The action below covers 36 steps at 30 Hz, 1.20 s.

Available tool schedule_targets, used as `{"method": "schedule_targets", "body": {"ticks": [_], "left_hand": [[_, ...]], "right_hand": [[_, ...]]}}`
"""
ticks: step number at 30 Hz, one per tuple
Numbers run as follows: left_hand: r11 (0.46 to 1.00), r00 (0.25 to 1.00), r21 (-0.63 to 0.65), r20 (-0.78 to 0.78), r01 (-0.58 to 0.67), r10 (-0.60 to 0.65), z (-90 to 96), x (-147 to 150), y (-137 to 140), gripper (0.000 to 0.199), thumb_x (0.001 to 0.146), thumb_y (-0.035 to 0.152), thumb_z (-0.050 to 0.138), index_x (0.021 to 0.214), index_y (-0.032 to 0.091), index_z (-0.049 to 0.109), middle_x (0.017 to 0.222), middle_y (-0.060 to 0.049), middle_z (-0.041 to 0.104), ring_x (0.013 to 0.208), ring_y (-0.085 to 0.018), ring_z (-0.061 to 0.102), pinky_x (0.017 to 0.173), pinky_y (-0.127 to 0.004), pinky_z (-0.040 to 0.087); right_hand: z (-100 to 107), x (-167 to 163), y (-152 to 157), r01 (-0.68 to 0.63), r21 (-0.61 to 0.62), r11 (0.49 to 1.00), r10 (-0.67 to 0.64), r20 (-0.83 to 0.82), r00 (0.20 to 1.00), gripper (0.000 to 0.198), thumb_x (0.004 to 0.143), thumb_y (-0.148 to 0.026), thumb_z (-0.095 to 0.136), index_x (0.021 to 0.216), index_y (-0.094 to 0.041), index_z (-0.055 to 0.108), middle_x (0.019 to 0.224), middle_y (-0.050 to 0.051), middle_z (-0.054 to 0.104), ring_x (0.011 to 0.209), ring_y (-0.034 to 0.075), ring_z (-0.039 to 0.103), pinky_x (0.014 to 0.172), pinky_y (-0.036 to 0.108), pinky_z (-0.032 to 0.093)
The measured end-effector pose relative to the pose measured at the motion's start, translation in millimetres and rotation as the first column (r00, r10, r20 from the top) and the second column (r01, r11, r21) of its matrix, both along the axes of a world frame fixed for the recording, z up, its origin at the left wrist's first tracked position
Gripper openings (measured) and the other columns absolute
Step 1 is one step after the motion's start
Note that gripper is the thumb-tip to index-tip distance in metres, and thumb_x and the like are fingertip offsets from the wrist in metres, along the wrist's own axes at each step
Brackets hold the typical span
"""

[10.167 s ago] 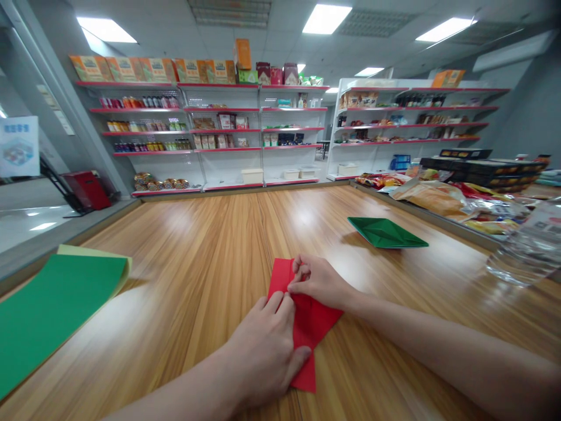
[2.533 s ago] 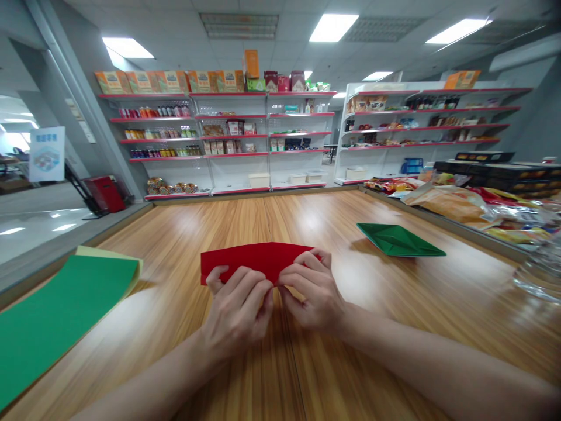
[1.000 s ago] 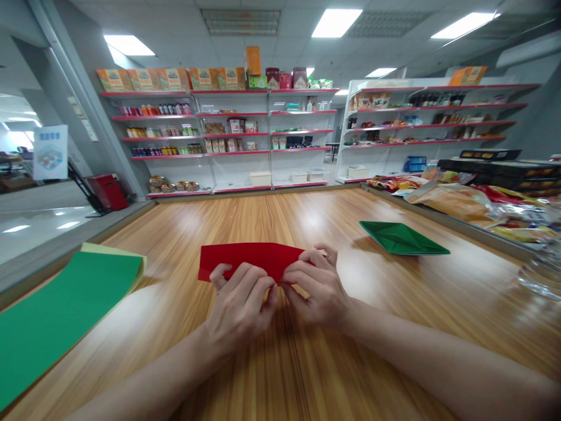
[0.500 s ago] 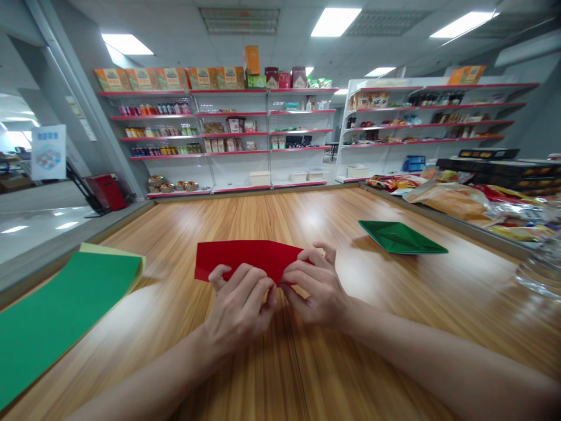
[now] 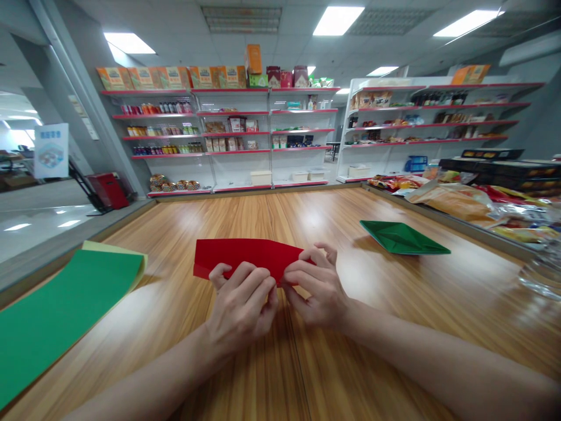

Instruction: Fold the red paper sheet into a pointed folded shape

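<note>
A folded piece of red paper (image 5: 239, 252) is held just above the middle of the wooden table. Its near edge is pinched by my left hand (image 5: 243, 298), the fingers bent over the paper and the thumb underneath. My right hand (image 5: 318, 286) pinches the same edge close beside it, thumb and forefinger pressed together near the left fingertips. The paper's left end sticks out flat past my left hand, while its right end is partly covered by my right fingers. To the right lies a folded green paper shape (image 5: 403, 237), touched by neither hand.
Green paper sheets (image 5: 74, 304) with a pale yellow one beneath lie at the table's left. Snack packets (image 5: 460, 202) and dark boxes (image 5: 504, 169) line the right side, near a clear container (image 5: 543, 272). Stocked shelves (image 5: 236, 134) stand beyond the wooden table (image 5: 272, 210).
Both hands keep their pinch on the red paper, with hardly any movement of the fingers. The whole view has shifted very slightly.
</note>
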<state>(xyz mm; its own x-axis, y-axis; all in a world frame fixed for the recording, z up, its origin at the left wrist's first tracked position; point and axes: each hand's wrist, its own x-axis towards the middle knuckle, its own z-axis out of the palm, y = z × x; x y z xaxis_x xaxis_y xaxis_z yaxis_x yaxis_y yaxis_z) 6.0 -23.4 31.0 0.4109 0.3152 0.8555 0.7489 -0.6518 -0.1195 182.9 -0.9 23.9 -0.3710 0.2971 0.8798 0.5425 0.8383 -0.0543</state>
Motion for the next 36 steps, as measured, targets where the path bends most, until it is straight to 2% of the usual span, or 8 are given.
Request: {"method": "schedule_targets", "body": {"ticks": [5,22,29,36], "left_hand": [[0.999,1.0,-0.033,0.01,-0.001,0.001,0.3,0.4,-0.1,0.01,0.079,0.011,0.06,0.076,0.019,0.056,0.076,0.003,0.068,0.068,-0.018,0.061,0.078,-0.045,0.025],[0.999,0.999,-0.024,-0.01,0.031,-0.031,0.0,0.0,-1.2,0.012,0.079,0.01,0.059,0.071,0.018,0.054,0.072,0.002,0.065,0.067,-0.017,0.059,0.08,-0.044,0.026],[0.998,0.999,-0.061,-0.038,0.013,-0.015,-0.4,1.9,-1.7,0.009,0.081,0.011,0.056,0.075,0.018,0.056,0.075,0.001,0.066,0.07,-0.019,0.059,0.08,-0.045,0.026],[0.998,1.0,-0.064,-0.011,0.0,0.0,-2.9,0.4,-1.1,0.015,0.082,0.01,0.053,0.069,0.017,0.053,0.07,0.0,0.063,0.068,-0.018,0.058,0.082,-0.045,0.026]], "right_hand": [[0.4,-1.9,-0.6,-0.001,-0.011,1.0,0.001,-0.001,1.0,0.006,0.076,-0.015,0.062,0.076,-0.02,0.059,0.075,-0.004,0.067,0.081,0.018,0.051,0.094,0.044,0.025],[-0.9,3.6,2.1,-0.002,0.027,1.0,0.001,0.039,0.999,0.007,0.074,-0.017,0.065,0.074,-0.02,0.059,0.073,-0.005,0.068,0.081,0.018,0.049,0.092,0.044,0.025],[-3.8,4.1,2.6,-0.006,0.03,1.0,0.004,0.064,0.998,0.004,0.075,-0.017,0.062,0.076,-0.02,0.059,0.076,-0.004,0.068,0.082,0.019,0.049,0.09,0.044,0.025],[-3.0,5.8,4.6,0.021,0.038,0.999,-0.024,0.066,0.998,0.006,0.074,-0.016,0.063,0.076,-0.022,0.061,0.077,-0.005,0.069,0.082,0.019,0.049,0.089,0.043,0.024]]}}
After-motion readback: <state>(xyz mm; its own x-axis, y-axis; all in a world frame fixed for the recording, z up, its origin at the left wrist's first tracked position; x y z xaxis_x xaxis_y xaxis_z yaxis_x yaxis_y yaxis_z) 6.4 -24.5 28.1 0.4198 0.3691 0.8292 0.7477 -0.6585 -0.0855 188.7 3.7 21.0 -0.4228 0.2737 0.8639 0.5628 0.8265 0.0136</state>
